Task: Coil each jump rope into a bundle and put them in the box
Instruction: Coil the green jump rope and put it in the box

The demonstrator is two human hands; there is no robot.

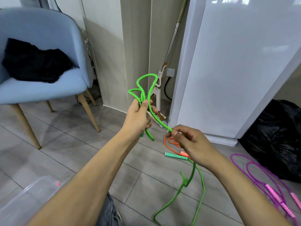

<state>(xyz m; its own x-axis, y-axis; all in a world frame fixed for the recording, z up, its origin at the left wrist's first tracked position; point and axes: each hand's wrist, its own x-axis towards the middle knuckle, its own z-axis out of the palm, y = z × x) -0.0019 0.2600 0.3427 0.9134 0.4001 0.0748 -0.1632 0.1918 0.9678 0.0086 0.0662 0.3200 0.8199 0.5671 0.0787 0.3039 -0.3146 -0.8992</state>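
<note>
My left hand grips several loops of the green jump rope, held up at centre; loops stand above the fist and short ends hang below. My right hand pinches the same rope a little to the right and lower. From there the rope trails down to the floor, with a knot in the slack. One green patterned handle lies on the floor under my right hand. An orange rope lies beside it, partly hidden. A purple rope with pink handles lies at the right. The clear plastic box sits at bottom left.
A light blue chair with black cloth on the seat stands at the left. A mop leans in the corner by a white cabinet. A black plastic bag sits at the right. The floor is grey tile.
</note>
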